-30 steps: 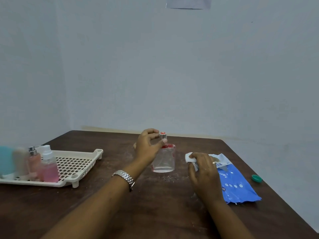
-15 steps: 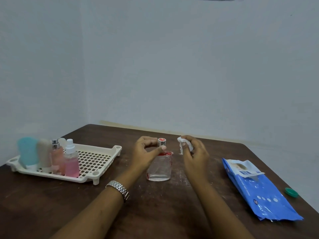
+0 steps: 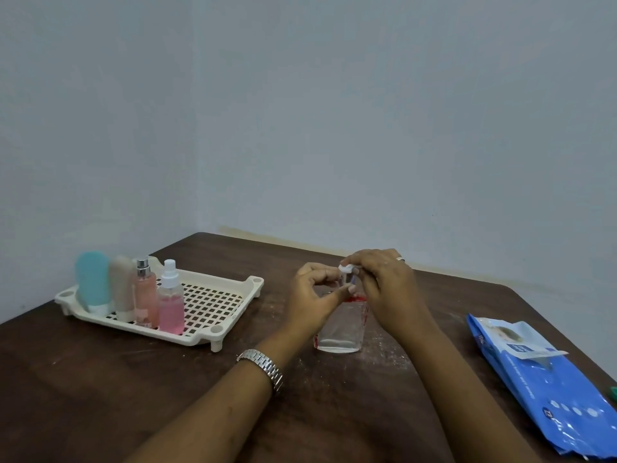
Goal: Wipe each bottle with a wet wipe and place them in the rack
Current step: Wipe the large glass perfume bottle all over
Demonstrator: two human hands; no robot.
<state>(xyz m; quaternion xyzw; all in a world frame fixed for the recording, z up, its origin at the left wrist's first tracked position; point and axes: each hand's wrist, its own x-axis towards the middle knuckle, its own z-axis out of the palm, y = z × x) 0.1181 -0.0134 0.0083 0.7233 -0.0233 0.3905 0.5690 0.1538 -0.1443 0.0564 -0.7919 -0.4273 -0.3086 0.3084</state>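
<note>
1. Hands are seen together above the middle of the dark wooden table (image 3: pixel 100 379), both at one clear bottle (image 3: pixel 340 325).
2. The clear bottle is stood upright with its base on the wood. A red band is seen at its shoulder, and its top is hidden by fingers and cloth.
3. The left hand (image 3: pixel 314 302) is curled at the bottle's neck, which is pinched between the thumb and the fingers. A metal watch (image 3: pixel 262 364) is worn on that wrist.
4. The right hand (image 3: pixel 387 289) is clenched on a white wet wipe (image 3: pixel 345 269), which is pressed onto the top of the bottle. Only a small bit of the wipe is shown past the fingertips. A ring (image 3: pixel 400 259) is worn on one finger.
5. The cream perforated rack (image 3: pixel 213 302) is set to the left of the hands, well apart from the clear bottle.
6. Four bottles are stood upright in a close row at the rack's left end. From left to right these are a teal bottle (image 3: pixel 92 282), a beige bottle (image 3: pixel 122 289), a silver-topped pink bottle (image 3: pixel 145 295) and a white-topped pink bottle (image 3: pixel 171 305).
7. A blue wipes pack (image 3: pixel 551 389) is laid flat by the table's right edge, its white label flap at the far end. A green cap (image 3: pixel 613 392) is cut off by the frame edge just beside it.
</note>
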